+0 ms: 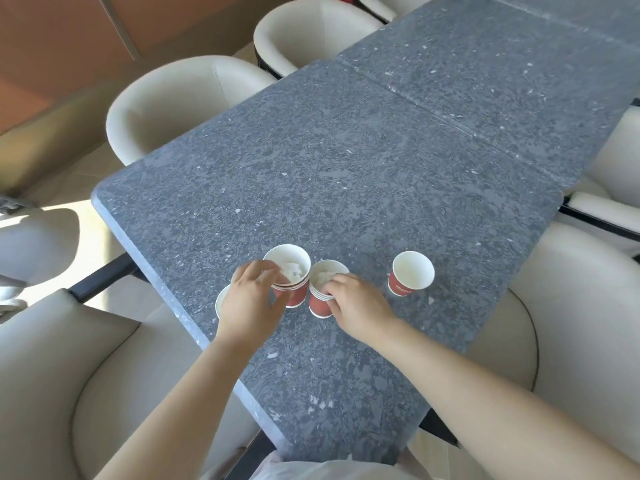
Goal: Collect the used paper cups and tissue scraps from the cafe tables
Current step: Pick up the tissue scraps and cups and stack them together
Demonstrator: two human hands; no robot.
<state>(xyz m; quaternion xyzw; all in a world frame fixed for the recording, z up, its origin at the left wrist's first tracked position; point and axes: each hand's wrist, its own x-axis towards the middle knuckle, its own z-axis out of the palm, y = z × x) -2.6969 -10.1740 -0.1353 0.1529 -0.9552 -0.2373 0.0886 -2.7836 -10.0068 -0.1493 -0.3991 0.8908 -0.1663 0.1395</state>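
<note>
Dark grey speckled table (346, 174), second matching table (512, 64) abutting its far end, cream tub chairs (173, 98) along both sides, orange-brown wall panel (52, 39) beyond.

Left stack (298, 296) and right stack (318, 304) of red paper cups stood upright side by side, each holding crumpled tissue (294, 270); single cup (410, 275) stood apart, rightward.

Forearms extended forward; left grip (254, 301) holds left cup stack (298, 296), right grip (358, 303) holds right cup stack (318, 305).
</note>
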